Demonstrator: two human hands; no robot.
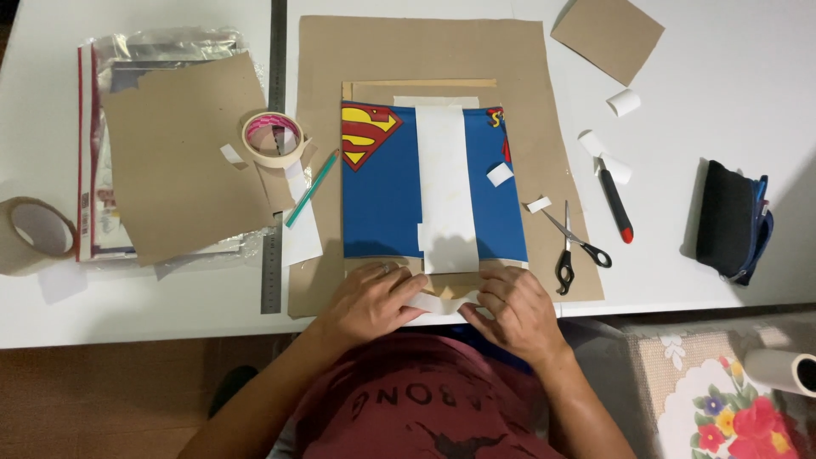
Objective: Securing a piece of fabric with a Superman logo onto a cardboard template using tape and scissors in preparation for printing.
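A blue wrapped flat packet (381,200) with a red and yellow emblem lies on a big sheet of brown paper (527,93), and a white paper band (444,183) runs down its middle. At the packet's near edge my left hand (372,299) and my right hand (512,313) both pinch a white strip (429,303), pressing it against the brown flap there. The fingers of both hands are curled on the strip.
Scissors (571,246) and a red-tipped cutter (615,204) lie right of the packet. A roll of masking tape (274,138), a green pencil (311,189), a steel ruler (274,170), brown paper over plastic sleeves (183,153) and a brown tape roll (34,234) are left. A dark pouch (733,223) sits far right.
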